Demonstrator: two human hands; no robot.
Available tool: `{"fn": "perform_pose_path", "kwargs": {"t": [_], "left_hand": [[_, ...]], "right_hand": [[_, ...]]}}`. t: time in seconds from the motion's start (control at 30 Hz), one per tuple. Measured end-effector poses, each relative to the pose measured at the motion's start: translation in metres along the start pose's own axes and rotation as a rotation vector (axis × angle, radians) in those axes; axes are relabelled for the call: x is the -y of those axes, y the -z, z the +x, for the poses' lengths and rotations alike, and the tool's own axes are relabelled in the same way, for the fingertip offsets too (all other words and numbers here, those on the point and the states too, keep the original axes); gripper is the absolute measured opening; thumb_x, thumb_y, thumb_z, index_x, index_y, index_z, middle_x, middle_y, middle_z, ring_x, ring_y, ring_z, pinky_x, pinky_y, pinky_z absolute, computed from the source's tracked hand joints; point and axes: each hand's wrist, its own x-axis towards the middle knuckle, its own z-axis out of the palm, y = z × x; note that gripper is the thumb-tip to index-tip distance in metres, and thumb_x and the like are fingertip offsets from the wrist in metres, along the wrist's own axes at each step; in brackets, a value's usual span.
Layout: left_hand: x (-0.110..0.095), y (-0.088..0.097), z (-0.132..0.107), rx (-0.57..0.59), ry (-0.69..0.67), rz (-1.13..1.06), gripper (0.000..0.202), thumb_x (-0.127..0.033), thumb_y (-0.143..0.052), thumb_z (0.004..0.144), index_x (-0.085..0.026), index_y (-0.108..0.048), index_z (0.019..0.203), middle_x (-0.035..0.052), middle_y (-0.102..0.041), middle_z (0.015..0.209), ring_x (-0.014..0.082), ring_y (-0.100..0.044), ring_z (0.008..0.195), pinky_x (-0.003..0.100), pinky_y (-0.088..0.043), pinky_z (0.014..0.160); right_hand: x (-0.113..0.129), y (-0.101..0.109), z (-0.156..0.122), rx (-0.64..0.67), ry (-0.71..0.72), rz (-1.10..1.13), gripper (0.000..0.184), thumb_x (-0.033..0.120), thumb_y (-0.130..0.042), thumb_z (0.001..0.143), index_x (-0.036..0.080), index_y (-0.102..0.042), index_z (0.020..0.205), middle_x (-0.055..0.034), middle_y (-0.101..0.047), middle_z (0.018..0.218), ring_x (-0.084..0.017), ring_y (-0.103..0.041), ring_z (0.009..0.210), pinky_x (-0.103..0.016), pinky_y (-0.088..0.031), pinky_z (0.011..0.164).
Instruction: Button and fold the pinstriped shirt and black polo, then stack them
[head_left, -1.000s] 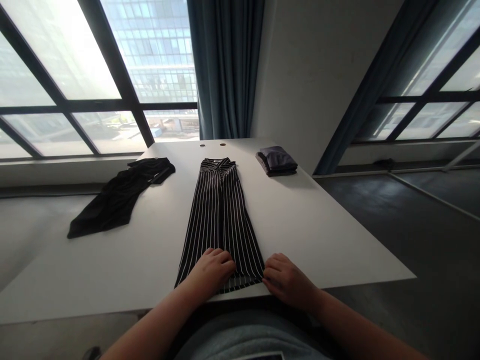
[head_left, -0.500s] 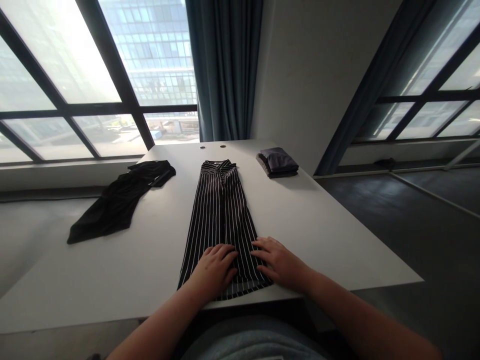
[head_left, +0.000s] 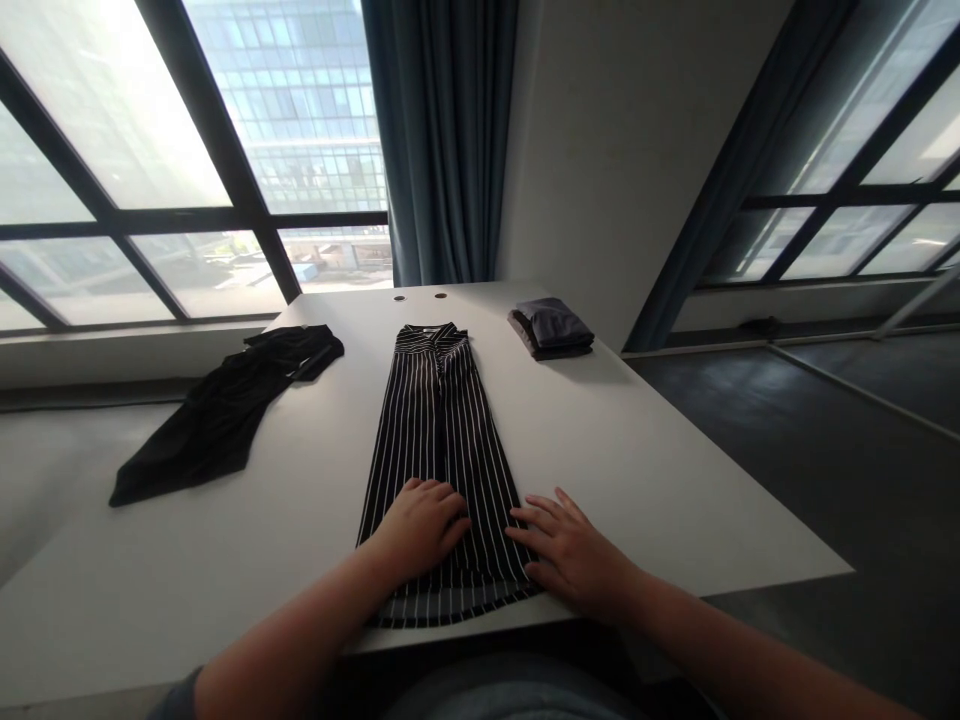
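A black shirt with thin white stripes [head_left: 441, 430] lies folded into a long narrow strip down the middle of the white table [head_left: 637, 450], collar at the far end. My left hand [head_left: 418, 528] rests on its near part with the fingers curled loosely on the cloth. My right hand [head_left: 571, 552] lies flat at the strip's right edge, fingers spread and pointing left onto the fabric. Neither hand grips anything.
A loose black garment [head_left: 225, 410] sprawls over the table's left side. A folded dark grey garment [head_left: 551, 326] sits at the far right. Two small holes [head_left: 420, 296] mark the far edge. Windows and a blue curtain [head_left: 442, 140] stand behind; dark floor lies to the right.
Both hands have slid up from the shirt's near hem onto the cloth. My right hand has opened flat and drawn back to the right edge. More of the hem shows near me.
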Motion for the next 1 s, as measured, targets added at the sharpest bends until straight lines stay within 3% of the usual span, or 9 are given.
{"fn": "perform_pose_path", "kwargs": {"t": [0.07, 0.13, 0.23, 0.33, 0.47, 0.57, 0.67, 0.77, 1.0], "left_hand": [[0.022, 0.006, 0.028, -0.045, 0.038, 0.029, 0.022, -0.035, -0.054, 0.104, -0.022, -0.072, 0.109, 0.0045, -0.072, 0.108, 0.0246, -0.067, 0.106, 0.043, -0.048, 0.095], [0.047, 0.011, 0.060, -0.092, 0.078, 0.081, 0.025, -0.034, -0.051, 0.105, -0.021, -0.071, 0.113, 0.0058, -0.072, 0.115, 0.0249, -0.067, 0.111, 0.043, -0.048, 0.098], [0.082, 0.014, 0.107, -0.125, 0.092, 0.154, 0.030, -0.034, -0.052, 0.104, -0.021, -0.069, 0.126, 0.0088, -0.068, 0.135, 0.0266, -0.062, 0.126, 0.044, -0.047, 0.105], [0.108, 0.006, 0.148, -0.136, 0.057, 0.202, 0.044, -0.037, -0.050, 0.105, -0.022, -0.058, 0.145, 0.0112, -0.053, 0.158, 0.0281, -0.046, 0.148, 0.046, -0.040, 0.117], [0.133, -0.021, 0.179, -0.086, 0.071, 0.203, 0.059, -0.047, -0.042, 0.107, -0.019, -0.044, 0.159, 0.0124, -0.036, 0.170, 0.0289, -0.027, 0.160, 0.049, -0.027, 0.127], [0.145, -0.038, 0.184, -0.042, 0.123, 0.160, 0.064, -0.051, -0.038, 0.107, -0.017, -0.041, 0.161, 0.0129, -0.034, 0.171, 0.0286, -0.025, 0.161, 0.049, -0.023, 0.129], [0.149, -0.045, 0.181, -0.029, 0.134, 0.125, 0.067, -0.053, -0.036, 0.107, -0.015, -0.038, 0.163, 0.0120, -0.029, 0.172, 0.0275, -0.019, 0.162, 0.048, -0.018, 0.131], [0.150, -0.045, 0.179, -0.006, 0.137, 0.098, 0.068, -0.054, -0.037, 0.107, -0.017, -0.036, 0.164, 0.0111, -0.027, 0.173, 0.0282, -0.017, 0.163, 0.050, -0.017, 0.131], [0.150, -0.043, 0.179, -0.022, 0.152, 0.080, 0.066, -0.056, -0.039, 0.106, -0.023, -0.039, 0.163, 0.0090, -0.028, 0.173, 0.0303, -0.017, 0.163, 0.057, -0.012, 0.131]], "right_hand": [[-0.019, 0.011, 0.024, -0.084, 0.025, 0.035, 0.043, 0.044, -0.046, 0.108, 0.028, -0.063, 0.145, -0.0113, -0.062, 0.148, -0.031, -0.051, 0.143, -0.068, -0.023, 0.126], [-0.049, 0.023, 0.063, -0.184, 0.027, 0.031, 0.043, 0.037, -0.044, 0.108, 0.025, -0.064, 0.144, -0.0121, -0.062, 0.147, -0.029, -0.051, 0.143, -0.063, -0.027, 0.126], [-0.103, 0.042, 0.140, -0.179, 0.003, -0.033, 0.046, 0.032, -0.050, 0.102, 0.016, -0.065, 0.143, -0.0162, -0.060, 0.150, -0.031, -0.048, 0.146, -0.056, -0.033, 0.126], [-0.146, 0.062, 0.226, -0.152, -0.090, -0.125, 0.048, 0.024, -0.047, 0.100, 0.012, -0.064, 0.143, -0.0160, -0.056, 0.155, -0.031, -0.044, 0.149, -0.053, -0.028, 0.129], [-0.166, 0.076, 0.329, -0.079, -0.087, -0.196, 0.053, 0.023, -0.038, 0.103, 0.010, -0.057, 0.150, -0.0122, -0.046, 0.163, -0.028, -0.032, 0.157, -0.049, -0.019, 0.133], [-0.168, 0.064, 0.384, 0.078, -0.129, -0.193, 0.055, 0.031, -0.038, 0.106, 0.013, -0.050, 0.156, -0.0092, -0.036, 0.169, -0.027, -0.023, 0.161, -0.045, -0.018, 0.133], [-0.175, 0.040, 0.414, 0.178, -0.212, -0.185, 0.062, 0.042, -0.042, 0.106, 0.014, -0.041, 0.162, -0.0104, -0.027, 0.172, -0.032, -0.021, 0.161, -0.050, -0.021, 0.131], [-0.185, 0.020, 0.428, 0.198, -0.306, -0.191, 0.069, 0.050, -0.033, 0.108, 0.019, -0.023, 0.169, -0.0102, -0.010, 0.176, -0.033, -0.013, 0.163, -0.058, -0.014, 0.130], [-0.195, 0.013, 0.448, 0.190, -0.435, -0.180, 0.066, 0.056, -0.020, 0.108, 0.035, -0.015, 0.170, -0.0017, -0.003, 0.178, -0.035, -0.006, 0.163, -0.071, -0.006, 0.125]]}}
